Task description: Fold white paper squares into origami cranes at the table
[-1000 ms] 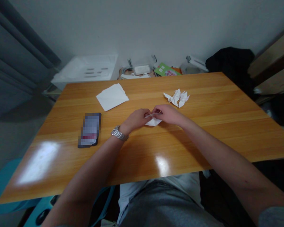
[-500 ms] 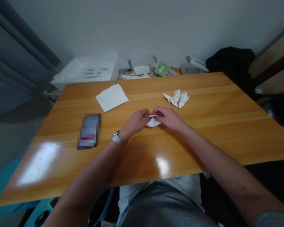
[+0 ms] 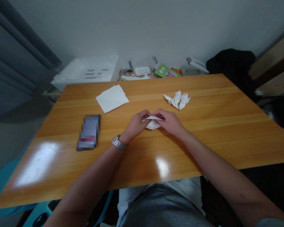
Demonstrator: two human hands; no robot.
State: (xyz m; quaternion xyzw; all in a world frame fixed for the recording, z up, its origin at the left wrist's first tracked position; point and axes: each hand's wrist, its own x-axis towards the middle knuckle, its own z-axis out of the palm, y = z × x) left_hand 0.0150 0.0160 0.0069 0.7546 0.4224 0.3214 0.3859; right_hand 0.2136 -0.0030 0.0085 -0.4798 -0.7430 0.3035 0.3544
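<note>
Between my two hands is a small piece of folded white paper (image 3: pixel 153 125), with a flap standing up along its far side. My left hand (image 3: pixel 138 122), with a metal watch (image 3: pixel 119 142) at the wrist, pinches the paper's left edge. On the opposite edge, the fingers of my right hand (image 3: pixel 171 122) are closed on the paper. Both thumbs sit close to the middle fold, and part of the paper is hidden behind the fingers. Beyond my right hand lie several folded paper cranes (image 3: pixel 178 100) in a cluster.
A stack of white paper sheets (image 3: pixel 112 98) lies at the back left of the wooden table (image 3: pixel 222 126). Nearer on the left is a phone (image 3: pixel 89 132) with a blurred screen. Behind the table stand a white foam box (image 3: pixel 94 67) and a green booklet (image 3: pixel 167 71).
The far flap of the paper is raised and shows wider between my fingers. My hands stay in nearly the same spot, and the view has shifted slightly.
</note>
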